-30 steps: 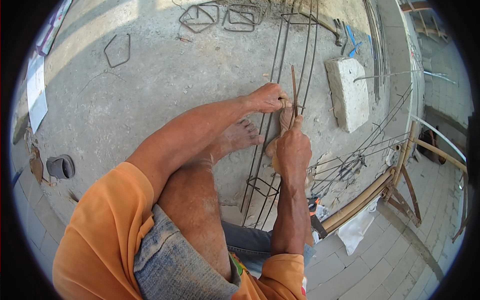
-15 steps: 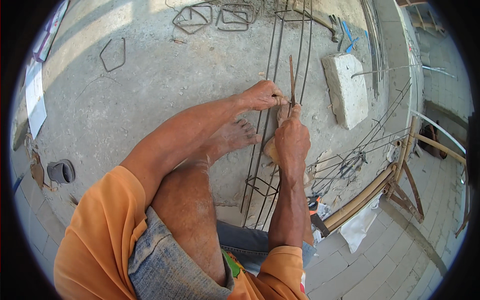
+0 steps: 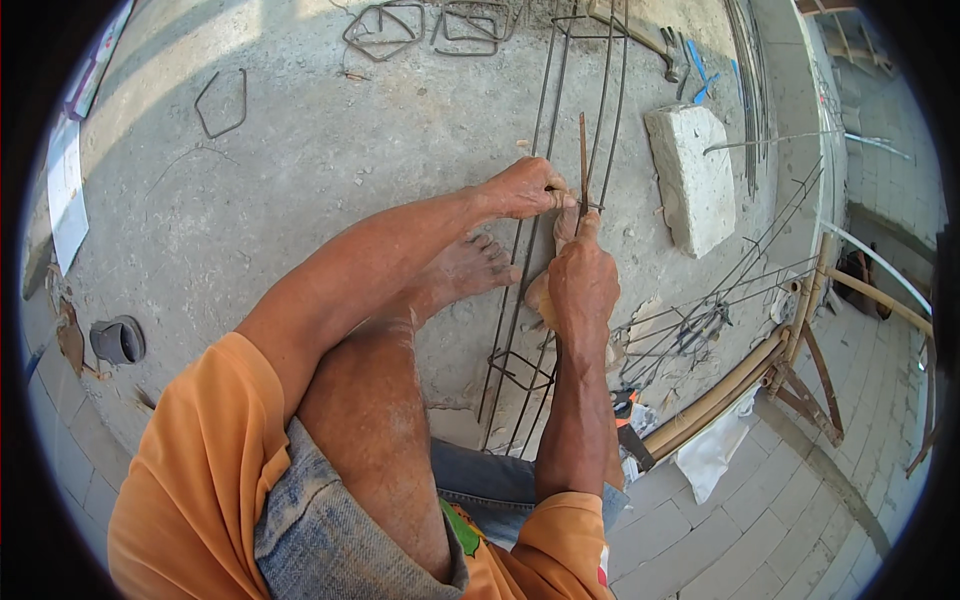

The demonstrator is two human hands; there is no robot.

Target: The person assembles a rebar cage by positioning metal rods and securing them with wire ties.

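A long rebar cage [image 3: 514, 275] of thin dark rods with square stirrups runs lengthwise over the concrete floor, between my bare feet. My left hand [image 3: 525, 188] is closed at the cage, thumb and fingers pinched together; what they hold is too small to make out. Just right of it, my right hand [image 3: 583, 282] is closed with the index finger stretched forward. A thin rusty metal bar [image 3: 583, 150] rises from this hand, crossing a short dark crosspiece beside the fingertips. The lower end of the bar is hidden by my right hand.
Bent stirrups [image 3: 385, 32] lie at the far side, another bent piece [image 3: 222, 105] at the left. A concrete block [image 3: 692, 180] sits right of the cage, with a hammer [image 3: 668, 62] and blue-handled tool [image 3: 703, 78] beyond. Loose rods and bamboo poles [image 3: 722, 393] line the right edge.
Both hands stay at the same place on the cage, with barely any movement. The view has shifted slightly.
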